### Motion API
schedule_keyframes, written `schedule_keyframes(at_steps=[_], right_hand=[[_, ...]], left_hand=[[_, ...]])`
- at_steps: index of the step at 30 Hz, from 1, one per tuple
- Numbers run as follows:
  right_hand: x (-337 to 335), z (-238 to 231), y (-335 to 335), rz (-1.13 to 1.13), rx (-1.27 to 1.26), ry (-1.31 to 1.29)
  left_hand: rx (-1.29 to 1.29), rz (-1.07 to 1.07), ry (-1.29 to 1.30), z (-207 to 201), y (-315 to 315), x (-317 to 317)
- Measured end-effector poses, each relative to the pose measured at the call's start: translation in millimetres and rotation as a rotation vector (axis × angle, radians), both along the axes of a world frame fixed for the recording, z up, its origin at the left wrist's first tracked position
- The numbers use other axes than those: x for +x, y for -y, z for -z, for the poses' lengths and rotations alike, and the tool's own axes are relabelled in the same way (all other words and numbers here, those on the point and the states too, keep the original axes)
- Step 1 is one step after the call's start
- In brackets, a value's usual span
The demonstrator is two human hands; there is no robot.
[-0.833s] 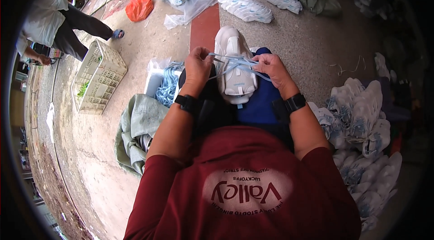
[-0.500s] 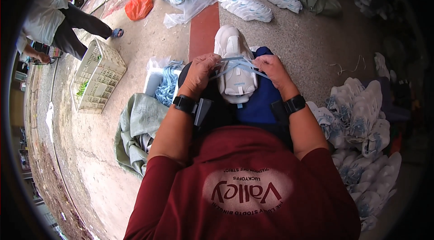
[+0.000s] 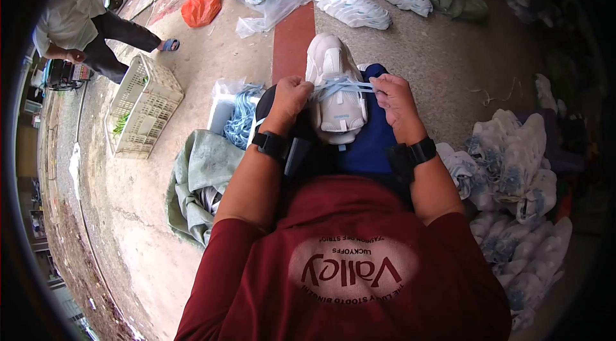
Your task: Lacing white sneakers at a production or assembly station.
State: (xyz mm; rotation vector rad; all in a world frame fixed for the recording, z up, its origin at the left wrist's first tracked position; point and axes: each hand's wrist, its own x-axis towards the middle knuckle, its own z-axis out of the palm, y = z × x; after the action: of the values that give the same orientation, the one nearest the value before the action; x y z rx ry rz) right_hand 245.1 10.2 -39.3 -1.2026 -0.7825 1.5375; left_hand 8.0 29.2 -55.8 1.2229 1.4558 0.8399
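A white and pale grey shoe upper (image 3: 338, 110) lies on my lap, its toe end pointing away from me. Light blue shoelaces (image 3: 345, 86) cross over its throat and run out to both sides. My left hand (image 3: 292, 98), closed in a pinch, grips the lace at the left edge of the upper. On the other side my right hand (image 3: 393, 94) pinches lace ends between thumb and fingers, a little apart from the upper. The lace is stretched nearly straight between the hands. A bundle of loose blue laces (image 3: 241, 117) sits by my left knee.
Piles of white uppers lie at right (image 3: 510, 155) and far ahead (image 3: 351, 7). A cream plastic crate (image 3: 149, 106) with greens stands at left, beside a walking person (image 3: 77, 13). A grey-green sack (image 3: 199, 177) rests by my left arm. An orange bag (image 3: 200, 9) lies farther off.
My right hand has drawn slightly outward to the right, and the laces now bunch closer together over the throat. The person at left has shifted beside the crate.
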Motion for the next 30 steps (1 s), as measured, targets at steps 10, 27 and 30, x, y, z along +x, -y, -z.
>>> schedule_keyframes(at_steps=[10, 27, 30], right_hand=[[98.7, -4.3, 40.6, 0.588, 0.08, -0.419], [123.7, 49.1, 36.6, 0.637, -0.075, -0.245], [121.8, 33.1, 41.1, 0.509, 0.033, -0.08]], left_hand=[[0.162, 0.189, -0.386, -0.3, 2.8, 9.7], [0.586, -0.118, -0.127, -23.1, 97.5, -112.2], [0.723, 0.2, -0.357, -49.7, 114.3, -92.1]])
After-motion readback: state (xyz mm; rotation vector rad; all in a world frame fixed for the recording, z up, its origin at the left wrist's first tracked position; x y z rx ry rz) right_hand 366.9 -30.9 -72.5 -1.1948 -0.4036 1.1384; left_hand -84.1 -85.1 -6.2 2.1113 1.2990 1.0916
